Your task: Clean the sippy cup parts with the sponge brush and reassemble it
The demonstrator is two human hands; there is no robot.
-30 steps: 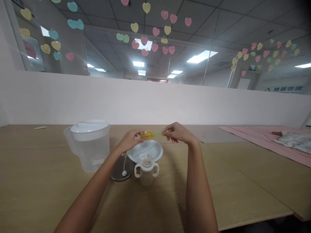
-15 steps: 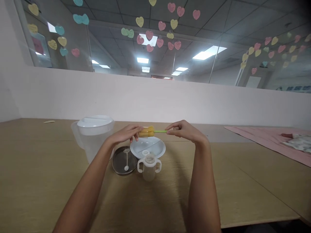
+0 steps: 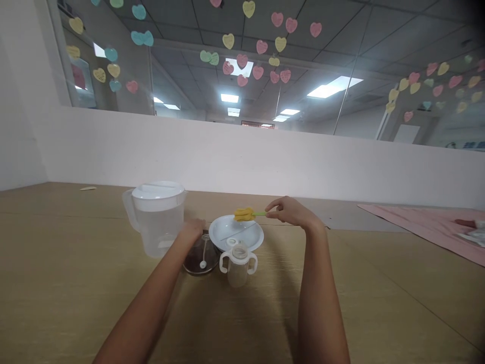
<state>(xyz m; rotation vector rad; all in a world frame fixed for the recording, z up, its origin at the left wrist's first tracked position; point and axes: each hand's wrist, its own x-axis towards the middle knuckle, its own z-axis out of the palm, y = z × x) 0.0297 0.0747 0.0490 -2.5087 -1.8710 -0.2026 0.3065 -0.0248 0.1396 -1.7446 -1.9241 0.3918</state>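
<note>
The right hand [image 3: 288, 211] grasps, between thumb and fingers, the thin green handle of a brush with a ridged yellow sponge head [image 3: 244, 215]. The brush lies roughly level, its head pointing left, and appears over the far rim of a shallow, round white dish [image 3: 250, 235]; whether the head touches that rim cannot be determined. The left hand [image 3: 192, 230] is at the far edge of a round, dark tray [image 3: 190, 264], just right of the pitcher's base; its fingers are largely hidden, so whether it grips anything cannot be told.

A slender white straw piece with a small round end [image 3: 203, 264] lies on the tray. Against the near side of the dish in this view, a clear bottle with two white side handles [image 3: 237, 274] stands upright, its mouth uncovered.

A translucent plastic pitcher with a white lid [image 3: 161, 227] stands left of the tray, handle facing left. All these items are on or above a light-brown wooden surface [image 3: 76, 278]. Near its far left corner lies a flat, pale, narrow piece [image 3: 88, 188]. Toward the surface's far right corner, a pink cloth [image 3: 413, 225] is spread beside a flat grey area [image 3: 346, 215].
</note>
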